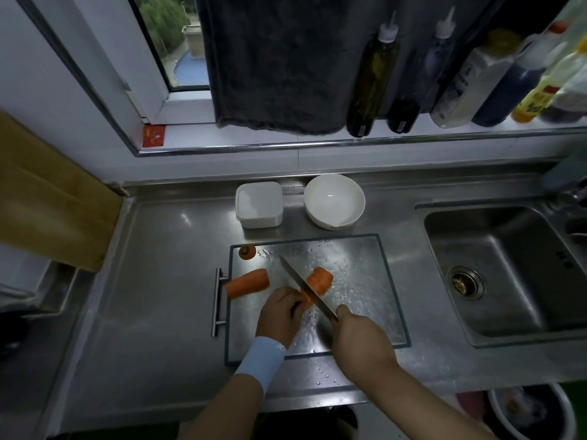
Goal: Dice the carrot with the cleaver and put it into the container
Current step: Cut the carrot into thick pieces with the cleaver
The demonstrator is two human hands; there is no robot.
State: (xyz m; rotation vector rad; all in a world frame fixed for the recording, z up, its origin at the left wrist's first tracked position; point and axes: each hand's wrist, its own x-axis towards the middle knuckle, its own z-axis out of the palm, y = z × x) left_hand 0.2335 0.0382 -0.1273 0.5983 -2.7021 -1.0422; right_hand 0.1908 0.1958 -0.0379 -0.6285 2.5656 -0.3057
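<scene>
On the glass cutting board [374,300] lies an orange carrot piece [320,280], partly sliced. My left hand [279,315] grips its near end with curled fingers. My right hand [359,338] grips the handle of the cleaver [305,289], whose blade rests across the carrot piece. A second, longer carrot piece [247,282] lies at the board's left edge. The cut-off carrot top [247,251] sits in the board's far left corner. A white square container [259,204] stands behind the board.
A white bowl [334,200] stands next to the container. The steel sink [508,274] lies to the right. Several bottles [371,77] line the window sill, and a dark towel [273,58] hangs above. A wooden board [47,198] leans at the left.
</scene>
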